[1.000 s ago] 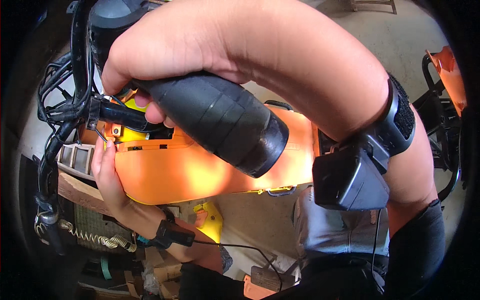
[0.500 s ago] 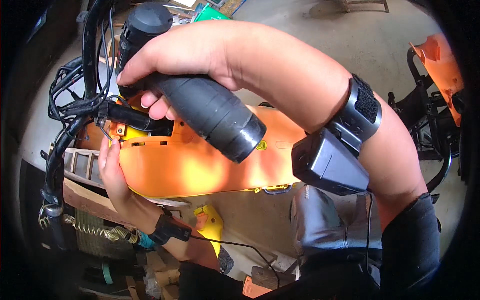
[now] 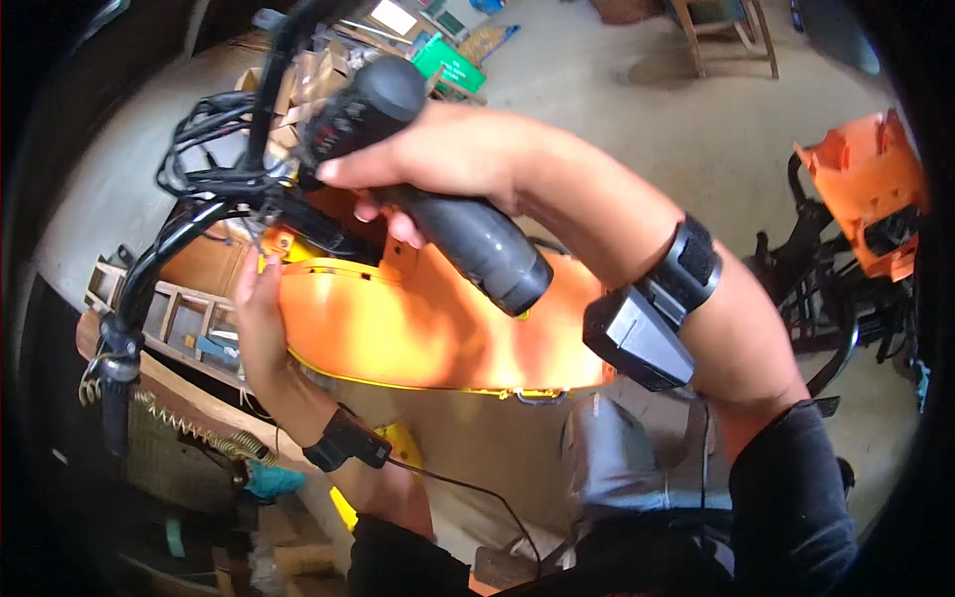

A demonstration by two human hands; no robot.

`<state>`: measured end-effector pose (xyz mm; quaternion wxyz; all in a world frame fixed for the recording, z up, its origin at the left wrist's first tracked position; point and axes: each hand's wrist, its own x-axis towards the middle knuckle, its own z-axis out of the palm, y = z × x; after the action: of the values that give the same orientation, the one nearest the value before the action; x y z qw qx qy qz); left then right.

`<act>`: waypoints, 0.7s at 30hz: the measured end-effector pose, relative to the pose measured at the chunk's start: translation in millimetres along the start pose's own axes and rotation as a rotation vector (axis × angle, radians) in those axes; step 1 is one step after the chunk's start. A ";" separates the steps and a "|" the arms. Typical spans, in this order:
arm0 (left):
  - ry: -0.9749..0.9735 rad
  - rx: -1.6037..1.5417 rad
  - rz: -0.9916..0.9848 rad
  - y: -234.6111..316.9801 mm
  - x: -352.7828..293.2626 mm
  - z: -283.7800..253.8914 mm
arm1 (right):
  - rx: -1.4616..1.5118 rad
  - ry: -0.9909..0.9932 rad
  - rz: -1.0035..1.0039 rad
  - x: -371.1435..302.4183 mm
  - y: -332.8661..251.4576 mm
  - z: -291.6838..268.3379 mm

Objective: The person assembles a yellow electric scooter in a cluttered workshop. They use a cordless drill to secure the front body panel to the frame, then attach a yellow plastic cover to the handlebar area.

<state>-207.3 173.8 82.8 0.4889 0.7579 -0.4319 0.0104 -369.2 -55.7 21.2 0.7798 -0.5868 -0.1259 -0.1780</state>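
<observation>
My right hand [image 3: 428,164] is wrapped round the handle of a black cordless drill [image 3: 477,249]. Its rounded back end points up, and its front end angles down toward a yellow bracket [image 3: 281,244]. My left hand [image 3: 264,318] lies along the left end of an orange body panel [image 3: 418,328] with a yellow lower edge. The fingertips come together just below the bracket; what they pinch, if anything, is too small to make out. Right above the bracket runs a black tubular handlebar [image 3: 184,234] with a bundle of black cables [image 3: 214,149]. The drill's tip is hidden among these parts.
At the right stands a black frame [image 3: 811,259] carrying another orange panel [image 3: 860,189]. A coiled cable [image 3: 194,428] hangs at lower left near a wooden rack [image 3: 184,318]. Farther back are a green box [image 3: 448,65] and a wooden stool [image 3: 726,30].
The view has shifted, so the handlebar, panel and both hands appear farther right and the drill lower. My grip on the drill and my left hand's place at the panel's end look the same.
</observation>
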 end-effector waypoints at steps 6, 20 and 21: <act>0.033 0.024 0.132 -13.3 6.3 -3.7 | 0.272 0.155 -0.052 -34.5 1.0 20.6; 0.105 0.003 0.234 -18.7 13.6 15.5 | 0.510 0.493 0.283 -236.7 166.5 0.1; 0.060 -0.326 0.102 -13.5 7.1 26.1 | 0.533 0.578 0.283 -239.3 173.0 19.5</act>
<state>-204.5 151.7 62.5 0.6170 0.6449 -0.4508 -0.0124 -511.9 37.1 -220.9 0.9245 -0.3016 0.1383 -0.1877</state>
